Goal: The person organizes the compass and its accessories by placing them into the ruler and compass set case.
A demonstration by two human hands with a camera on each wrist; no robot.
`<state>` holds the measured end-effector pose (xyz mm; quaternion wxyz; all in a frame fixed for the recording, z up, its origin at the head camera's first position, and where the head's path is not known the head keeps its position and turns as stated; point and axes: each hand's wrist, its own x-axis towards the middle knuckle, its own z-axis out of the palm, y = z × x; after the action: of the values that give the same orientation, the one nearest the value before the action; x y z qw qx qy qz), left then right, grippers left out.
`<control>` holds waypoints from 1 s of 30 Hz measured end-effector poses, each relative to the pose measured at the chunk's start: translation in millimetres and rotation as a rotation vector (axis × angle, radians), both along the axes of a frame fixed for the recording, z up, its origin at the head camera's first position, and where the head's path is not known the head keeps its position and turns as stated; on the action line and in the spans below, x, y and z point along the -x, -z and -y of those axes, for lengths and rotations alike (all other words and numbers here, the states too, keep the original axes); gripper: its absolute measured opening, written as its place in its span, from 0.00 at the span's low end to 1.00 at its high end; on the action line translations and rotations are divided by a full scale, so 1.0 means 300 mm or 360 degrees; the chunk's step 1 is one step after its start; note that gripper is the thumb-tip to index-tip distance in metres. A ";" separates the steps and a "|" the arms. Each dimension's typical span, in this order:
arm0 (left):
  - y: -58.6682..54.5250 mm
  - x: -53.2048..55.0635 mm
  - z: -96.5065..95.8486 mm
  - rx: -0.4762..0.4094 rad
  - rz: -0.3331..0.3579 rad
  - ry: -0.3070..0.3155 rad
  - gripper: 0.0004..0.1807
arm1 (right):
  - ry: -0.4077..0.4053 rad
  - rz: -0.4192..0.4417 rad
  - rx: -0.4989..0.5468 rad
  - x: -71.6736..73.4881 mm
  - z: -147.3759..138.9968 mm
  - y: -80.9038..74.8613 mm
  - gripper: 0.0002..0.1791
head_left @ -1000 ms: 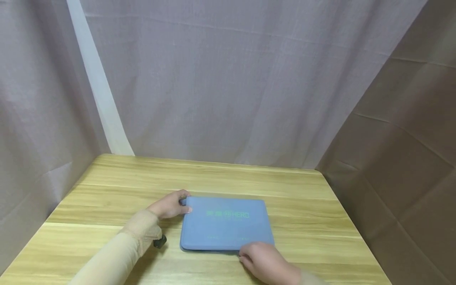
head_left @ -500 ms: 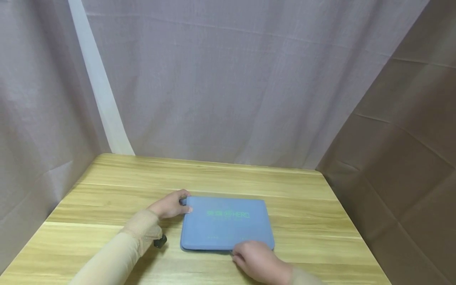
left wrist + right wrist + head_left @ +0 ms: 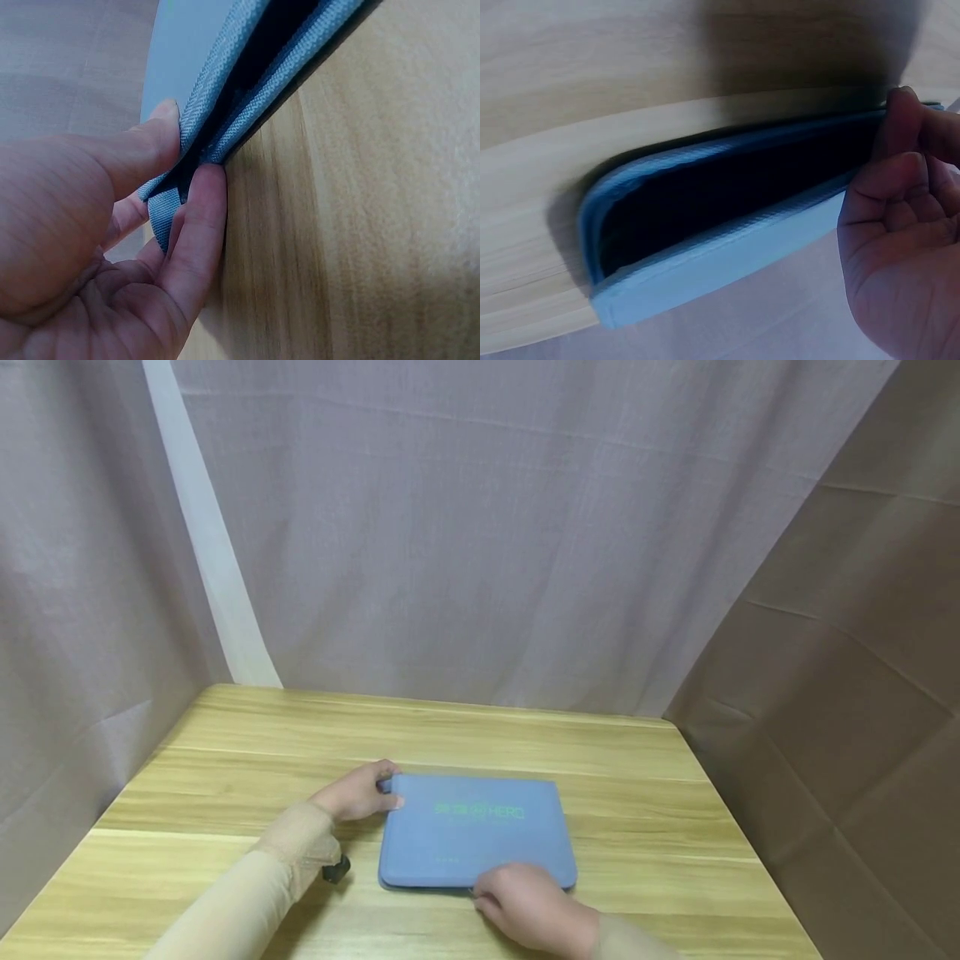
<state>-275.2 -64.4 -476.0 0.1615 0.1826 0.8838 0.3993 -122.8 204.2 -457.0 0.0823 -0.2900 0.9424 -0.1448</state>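
Note:
A flat blue zippered pouch (image 3: 480,839) with green HERO lettering lies on the wooden table. At its far-left corner my left hand (image 3: 358,792) pinches the edge, thumb on top and fingers below; a small fabric loop (image 3: 163,219) shows between the fingers in the left wrist view. My right hand (image 3: 531,906) is at the near edge, thumb and forefinger pinching the zipper pull, which they mostly hide. In the right wrist view, a dark gap (image 3: 727,195) parts the pouch's two edges from the rounded corner up to my right hand (image 3: 900,217).
The wooden table (image 3: 247,752) reaches back to a grey-mauve curtain (image 3: 480,543), with a brown curtain (image 3: 840,693) on the right. A small black object (image 3: 337,868) shows beneath my left wrist.
My right hand has slid left along the pouch's near edge, uncovering more of its near-right corner. My left hand and the pouch have stayed in place.

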 end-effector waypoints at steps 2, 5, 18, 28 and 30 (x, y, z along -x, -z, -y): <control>0.001 0.000 0.000 0.0005 -0.0002 0.0004 0.24 | -0.0020 -0.0017 -0.0007 0.001 0.007 -0.001 0.08; 0.003 0.000 0.000 0.0002 -0.0004 0.0007 0.23 | -0.0039 -0.0020 -0.0011 0.006 0.016 0.000 0.07; 0.009 0.005 0.001 -0.0007 -0.0010 0.0002 0.22 | -0.0071 0.0027 0.0018 0.018 0.059 0.000 0.07; 0.014 0.000 0.000 -0.0062 -0.0034 0.0012 0.20 | -0.0097 0.0134 0.0067 0.040 0.091 0.012 0.06; 0.014 -0.003 -0.001 -0.0067 -0.0041 0.0008 0.20 | -0.0103 0.0168 0.0100 0.043 0.089 0.015 0.06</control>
<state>-274.4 -64.2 -480.3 0.1472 0.1933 0.8768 0.4149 -135.8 177.5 -461.6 0.1273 -0.3146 0.9219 -0.1866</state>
